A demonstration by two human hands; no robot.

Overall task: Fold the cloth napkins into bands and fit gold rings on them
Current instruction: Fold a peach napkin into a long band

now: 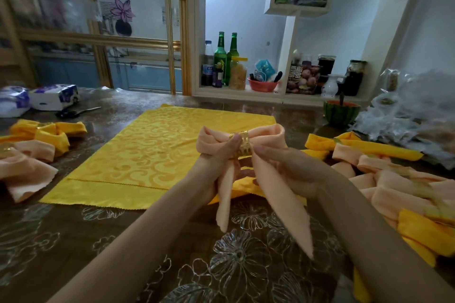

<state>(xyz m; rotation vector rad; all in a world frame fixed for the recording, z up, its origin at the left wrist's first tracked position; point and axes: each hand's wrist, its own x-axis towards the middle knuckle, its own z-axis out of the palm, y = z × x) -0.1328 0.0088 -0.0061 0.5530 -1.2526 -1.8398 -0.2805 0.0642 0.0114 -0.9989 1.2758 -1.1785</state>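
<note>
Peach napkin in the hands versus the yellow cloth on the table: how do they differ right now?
The peach napkin is plain; the yellow cloth bears a swirl pattern. The napkin is gathered through a gold ring; the cloth lies spread flat, ringless. The left hand and right hand hold the napkin up; the cloth rests on the table. Both are fabric.

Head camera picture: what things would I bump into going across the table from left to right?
Pile of ringed napkins → peach napkin wearing the gold ring → watermelon half → plastic bags.
</note>
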